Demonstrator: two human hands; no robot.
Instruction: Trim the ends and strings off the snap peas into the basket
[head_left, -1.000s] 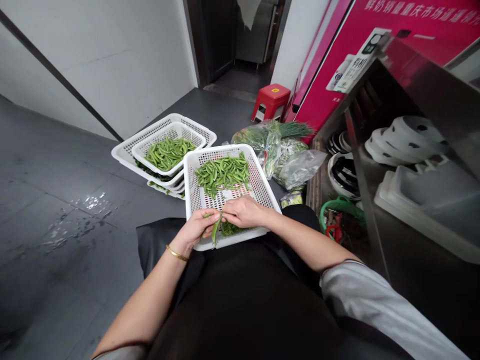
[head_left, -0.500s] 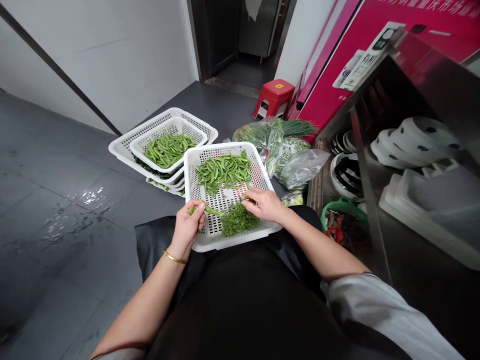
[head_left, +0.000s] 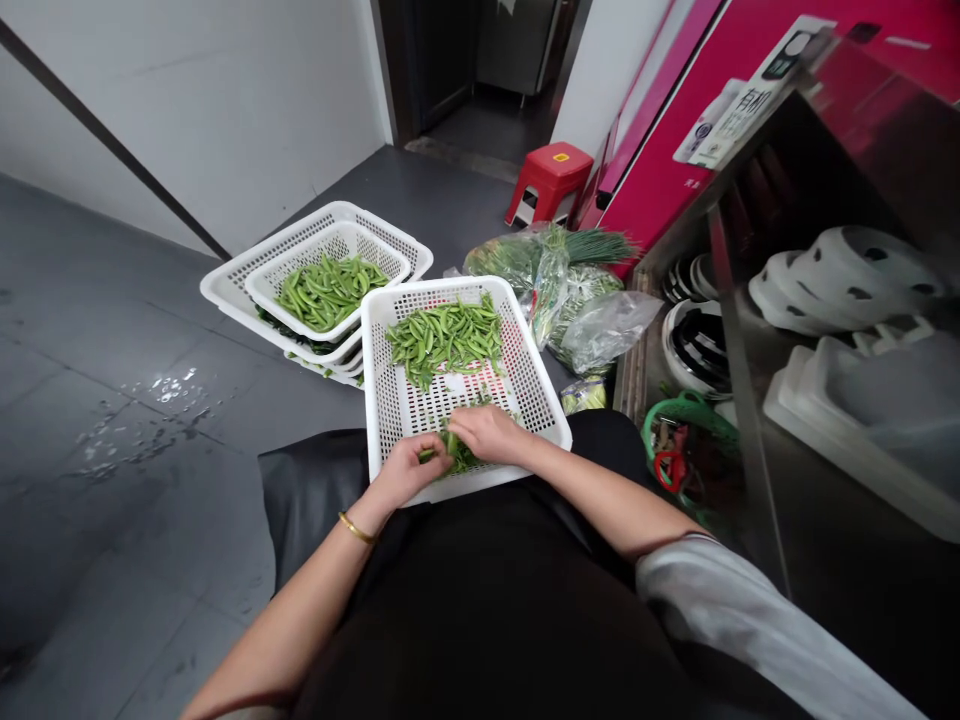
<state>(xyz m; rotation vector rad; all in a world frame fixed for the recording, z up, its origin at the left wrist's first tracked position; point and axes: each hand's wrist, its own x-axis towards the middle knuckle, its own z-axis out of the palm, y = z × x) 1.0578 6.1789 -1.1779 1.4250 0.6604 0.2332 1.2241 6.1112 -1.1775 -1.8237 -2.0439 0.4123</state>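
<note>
Now the left hand (head_left: 409, 468) is hovering, fingers curled, hold unclear; pods (head_left: 446, 338) are lying in the basket (head_left: 536, 385), toward its far side; over trimmings (head_left: 463, 462), the right hand (head_left: 487, 434) is hiding its grip, light pinching probably serving best.

Open room above basket (head_left: 427, 400); pod heap (head_left: 448, 338) blocks far part, 4 walls (head_left: 379, 400) surround.

Green pods (head_left: 446, 342) and shreds (head_left: 463, 459) lie in the front basket (head_left: 368, 385).
</note>
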